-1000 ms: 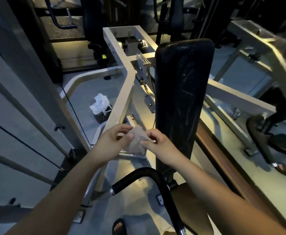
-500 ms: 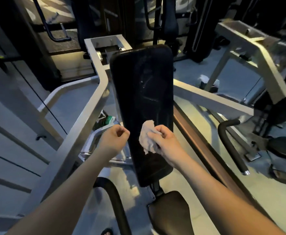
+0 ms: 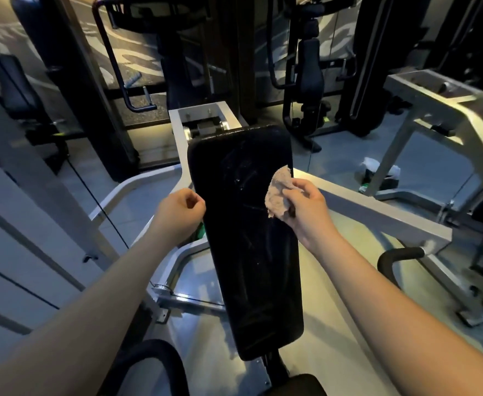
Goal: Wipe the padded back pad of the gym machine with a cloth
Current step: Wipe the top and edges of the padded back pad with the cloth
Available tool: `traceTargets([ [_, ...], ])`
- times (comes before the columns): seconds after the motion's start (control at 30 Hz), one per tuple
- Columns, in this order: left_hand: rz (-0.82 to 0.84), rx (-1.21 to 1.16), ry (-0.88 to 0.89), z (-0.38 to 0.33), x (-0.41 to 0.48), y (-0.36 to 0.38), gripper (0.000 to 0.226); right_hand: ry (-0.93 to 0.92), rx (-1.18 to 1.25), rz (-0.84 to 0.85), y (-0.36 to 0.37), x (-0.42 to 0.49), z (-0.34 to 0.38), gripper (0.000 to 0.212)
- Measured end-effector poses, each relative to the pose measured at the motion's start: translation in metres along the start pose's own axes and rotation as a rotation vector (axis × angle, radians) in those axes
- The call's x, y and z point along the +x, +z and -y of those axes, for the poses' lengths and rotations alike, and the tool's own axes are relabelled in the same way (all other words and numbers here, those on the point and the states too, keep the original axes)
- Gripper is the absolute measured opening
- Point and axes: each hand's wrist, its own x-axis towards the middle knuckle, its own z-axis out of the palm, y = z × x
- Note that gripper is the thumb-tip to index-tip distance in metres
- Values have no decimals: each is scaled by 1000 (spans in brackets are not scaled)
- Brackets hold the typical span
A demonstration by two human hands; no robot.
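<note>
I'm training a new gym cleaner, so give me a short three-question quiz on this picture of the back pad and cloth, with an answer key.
1. True or false: the left hand holds the cloth.
2. Where does the cloth sit on the back pad? A) near its upper right edge B) at its bottom end C) on its left edge
3. Fill in: the back pad's cover is ___ in colour.
Key: 1 false, the right hand grips it; 2 A; 3 black.
</note>
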Motion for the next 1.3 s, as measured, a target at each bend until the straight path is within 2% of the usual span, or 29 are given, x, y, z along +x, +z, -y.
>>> traceTargets([
  [0.17, -33, 9, 14, 4, 30, -7, 8, -5, 33, -30, 7, 27, 15, 6],
  [0.33, 35, 4, -35, 23, 28, 23, 42, 12, -56, -72, 4, 31, -9, 9],
  [0.4, 28, 9, -57, 26, 27, 33, 46, 1, -90, -92, 2, 30, -13, 10],
  [0.5, -59, 44, -5, 13, 37, 34, 46, -104, -206, -155, 1, 40, -1, 8],
  [0.67, -150, 109, 145, -20, 71, 12, 52, -444, -462, -183, 10, 75, 51, 14],
  [0.8, -66, 274, 149, -31, 105, -4, 70, -650, -741, -188, 26, 110, 77, 16],
  [0.87, 3, 273, 125, -26, 115, -7, 74, -689, -888, -101, 32, 120, 76, 17],
  [0.93, 21, 165, 81, -19, 119, -7, 74, -725, -927, 2, 35, 127, 66, 8],
  [1.07, -28, 104, 65, -17, 124, -9, 75, -735, -933, -65, 33, 142, 57, 14],
  [1.17, -27, 127, 57, -18, 129, -9, 75, -700, -939, -101, 38, 154, 58, 31],
  [1.3, -48, 190, 93, -17, 130, -6, 71, -785, -1009, -31, 41, 161, 58, 26],
])
